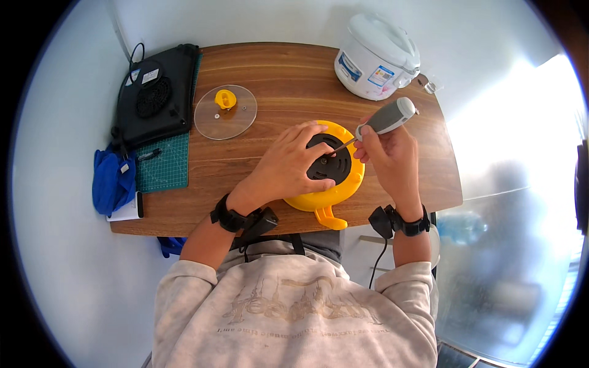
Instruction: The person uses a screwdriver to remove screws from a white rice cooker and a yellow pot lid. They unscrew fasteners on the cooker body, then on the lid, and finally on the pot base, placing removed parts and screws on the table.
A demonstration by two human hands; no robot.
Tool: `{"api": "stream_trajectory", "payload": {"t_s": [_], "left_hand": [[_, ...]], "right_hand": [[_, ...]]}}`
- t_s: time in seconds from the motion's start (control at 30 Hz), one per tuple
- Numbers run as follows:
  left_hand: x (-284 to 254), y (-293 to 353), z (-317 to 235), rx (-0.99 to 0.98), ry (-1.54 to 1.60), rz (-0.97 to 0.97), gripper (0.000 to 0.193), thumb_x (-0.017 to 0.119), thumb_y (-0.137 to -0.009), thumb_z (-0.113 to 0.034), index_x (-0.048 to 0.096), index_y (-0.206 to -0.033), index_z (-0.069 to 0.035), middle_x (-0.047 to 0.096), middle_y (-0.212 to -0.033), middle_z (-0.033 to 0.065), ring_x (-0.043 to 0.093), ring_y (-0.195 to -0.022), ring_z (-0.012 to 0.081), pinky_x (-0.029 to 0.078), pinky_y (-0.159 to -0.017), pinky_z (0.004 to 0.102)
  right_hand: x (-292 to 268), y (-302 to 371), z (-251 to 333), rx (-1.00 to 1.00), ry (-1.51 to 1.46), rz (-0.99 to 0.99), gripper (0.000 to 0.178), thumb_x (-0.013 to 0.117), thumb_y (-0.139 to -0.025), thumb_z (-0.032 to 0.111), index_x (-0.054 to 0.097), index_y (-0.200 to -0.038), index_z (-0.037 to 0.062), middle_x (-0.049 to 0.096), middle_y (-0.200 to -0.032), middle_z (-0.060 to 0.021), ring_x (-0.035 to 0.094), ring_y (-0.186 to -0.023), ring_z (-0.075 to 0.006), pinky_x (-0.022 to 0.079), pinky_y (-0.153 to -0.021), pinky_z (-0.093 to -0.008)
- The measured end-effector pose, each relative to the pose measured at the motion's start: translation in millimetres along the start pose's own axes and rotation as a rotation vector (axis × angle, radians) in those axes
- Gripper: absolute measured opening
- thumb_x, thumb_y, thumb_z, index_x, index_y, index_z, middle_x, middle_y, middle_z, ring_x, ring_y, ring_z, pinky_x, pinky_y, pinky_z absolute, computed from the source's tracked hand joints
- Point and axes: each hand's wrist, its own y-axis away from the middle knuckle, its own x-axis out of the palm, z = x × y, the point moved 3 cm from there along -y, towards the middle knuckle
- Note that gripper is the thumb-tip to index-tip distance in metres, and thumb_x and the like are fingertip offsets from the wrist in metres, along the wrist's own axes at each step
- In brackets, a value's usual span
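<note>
A yellow pot-like appliance lies upside down near the table's front edge, its round black vented base facing up. From its near side a yellow handle sticks out. My left hand rests over the base and rim with fingers spread, index fingertip close to the screwdriver's tip. In my right hand is a screwdriver with a grey handle, held at a slant. Its shaft reaches down to the black base near the middle; whether the tip sits in a screw I cannot tell.
A glass lid with a yellow knob lies beyond my left hand. Far left are a black appliance with a fan vent, a green cutting mat and a blue cloth item. A white rice cooker stands at the back right.
</note>
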Motion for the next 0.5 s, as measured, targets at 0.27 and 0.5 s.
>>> {"api": "stream_trajectory", "payload": {"t_s": [0.27, 0.5], "left_hand": [[1, 0, 0, 0.001, 0.009, -0.003, 0.053, 0.076, -0.082, -0.05, 0.067, -0.119, -0.013, 0.043, -0.151, 0.0172, 0.037, -0.144, 0.036, 0.031, -0.118, 0.0513], [3, 2, 1, -0.023, 0.011, 0.003, 0.053, 0.076, -0.083, -0.049, 0.067, -0.12, -0.013, 0.044, -0.15, 0.0171, 0.037, -0.144, 0.0356, 0.031, -0.118, 0.0526]], "right_hand": [[-6, -2, -7, -0.069, 0.171, 0.052, 0.024, 0.058, -0.092, 0.003, 0.058, -0.115, -0.0054, 0.071, -0.096, -0.0139, 0.073, -0.081, -0.0157, 0.059, -0.071, -0.0264], [-8, -9, -13, -0.128, 0.141, 0.189, 0.023, 0.067, -0.085, 0.007, 0.062, -0.104, -0.0055, 0.071, -0.086, -0.0114, 0.071, -0.076, -0.0163, 0.057, -0.07, -0.0279]]}}
